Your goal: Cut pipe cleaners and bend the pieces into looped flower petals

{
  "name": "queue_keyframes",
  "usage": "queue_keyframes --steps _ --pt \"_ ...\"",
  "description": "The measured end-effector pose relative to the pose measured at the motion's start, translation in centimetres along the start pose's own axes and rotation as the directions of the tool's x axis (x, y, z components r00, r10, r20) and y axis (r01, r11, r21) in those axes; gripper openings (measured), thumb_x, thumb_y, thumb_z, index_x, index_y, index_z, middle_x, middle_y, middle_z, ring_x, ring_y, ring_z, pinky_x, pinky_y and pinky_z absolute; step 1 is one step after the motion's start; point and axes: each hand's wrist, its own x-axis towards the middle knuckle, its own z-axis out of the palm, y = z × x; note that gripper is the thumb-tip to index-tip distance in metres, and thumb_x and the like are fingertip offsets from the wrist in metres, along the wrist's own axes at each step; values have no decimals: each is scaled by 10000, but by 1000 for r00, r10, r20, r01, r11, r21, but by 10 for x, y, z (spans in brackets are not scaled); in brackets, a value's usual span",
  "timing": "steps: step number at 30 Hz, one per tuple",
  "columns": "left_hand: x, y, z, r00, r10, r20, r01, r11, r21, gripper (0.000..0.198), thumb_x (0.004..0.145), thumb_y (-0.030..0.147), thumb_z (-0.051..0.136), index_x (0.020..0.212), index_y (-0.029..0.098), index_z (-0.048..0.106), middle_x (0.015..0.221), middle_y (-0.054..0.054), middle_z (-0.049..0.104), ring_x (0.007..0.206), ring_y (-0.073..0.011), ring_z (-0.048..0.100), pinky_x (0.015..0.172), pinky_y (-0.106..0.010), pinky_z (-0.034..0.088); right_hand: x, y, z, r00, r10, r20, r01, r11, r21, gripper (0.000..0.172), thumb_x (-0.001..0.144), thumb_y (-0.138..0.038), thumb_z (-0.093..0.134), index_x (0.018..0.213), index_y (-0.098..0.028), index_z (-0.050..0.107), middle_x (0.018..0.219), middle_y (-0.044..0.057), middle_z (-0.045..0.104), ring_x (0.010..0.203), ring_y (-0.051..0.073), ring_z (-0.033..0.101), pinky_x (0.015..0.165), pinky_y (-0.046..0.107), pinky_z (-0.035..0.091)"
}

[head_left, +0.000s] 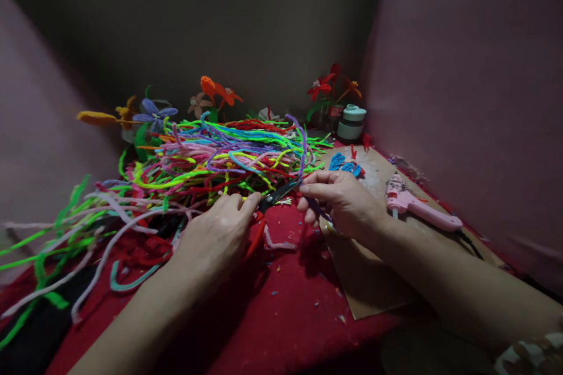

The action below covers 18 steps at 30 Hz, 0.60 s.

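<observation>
My left hand [222, 225] is closed on a pair of scissors [278, 195] with red handles and dark blades. The blades point right and reach the fingers of my right hand [343, 194]. Pinched in that hand is a purple pipe cleaner [303, 146]; one part stands up above the fingers and another hangs below the palm. The blade tips meet the pipe cleaner close to my fingertips; whether they are parted there is hard to see. Behind both hands lies a big pile of coloured pipe cleaners [237, 152].
A pink glue gun [422, 208] rests on a brown board [369, 287] at right, with blue pipe-cleaner loops [345, 164] farther back. A teal-lidded jar [352, 123] and pipe-cleaner flowers [153, 112] stand along the wall. Small scraps dot the red cloth [290, 304].
</observation>
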Motion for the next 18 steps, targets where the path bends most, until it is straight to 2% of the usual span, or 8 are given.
queue_keyframes --steps 6,12,18 --pt "-2 2 0 1000 -9 22 9 1000 -4 395 835 140 409 1222 172 481 871 -86 589 799 -236 587 504 -271 428 -2 -3 3 999 45 -24 -45 999 -6 109 705 -169 630 645 -140 545 541 14 631 386 96 566 373 186 422" --pt "-2 8 -5 999 6 35 -7 999 51 409 793 73 398 1177 129 527 836 -98 586 757 -233 585 504 -273 428 -3 -3 4 998 59 -35 -59 998 -2 107 708 -163 631 650 -139 544 564 31 652 405 101 576 390 190 438" --pt "-1 7 -5 998 17 55 -19 999 32 422 784 64 409 1188 128 514 835 -90 592 754 -220 581 490 -255 426 -4 -3 4 994 98 -41 -97 995 17 127 689 -181 649 643 -143 537 569 35 657 408 107 585 390 191 440"
